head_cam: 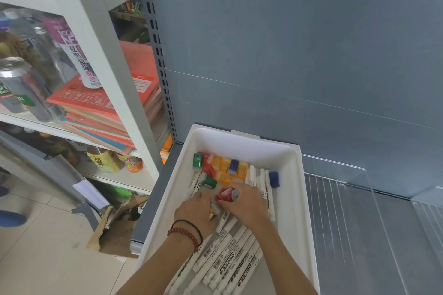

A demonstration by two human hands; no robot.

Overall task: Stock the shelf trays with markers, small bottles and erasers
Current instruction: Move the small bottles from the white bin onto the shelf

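Observation:
A white tray (299, 199) sits on the grey shelf and holds several white markers (230, 258), plus orange, green, red and blue erasers (225, 167) at its far end. My right hand (242, 201) is inside the tray and grips a red eraser with a grey end (226, 194). My left hand (194, 213), with bead and cord bracelets on the wrist, rests in the tray beside it, fingers down among the markers; a small yellow item (212, 214) shows at its edge. Whether the left hand holds anything is hidden.
A clear acrylic divider (347, 184) stands to the right of the tray over a wire shelf section (359, 235). A white shelving unit (115, 79) on the left carries cans, bottles and orange boxes. A torn cardboard box (115, 230) lies on the tiled floor.

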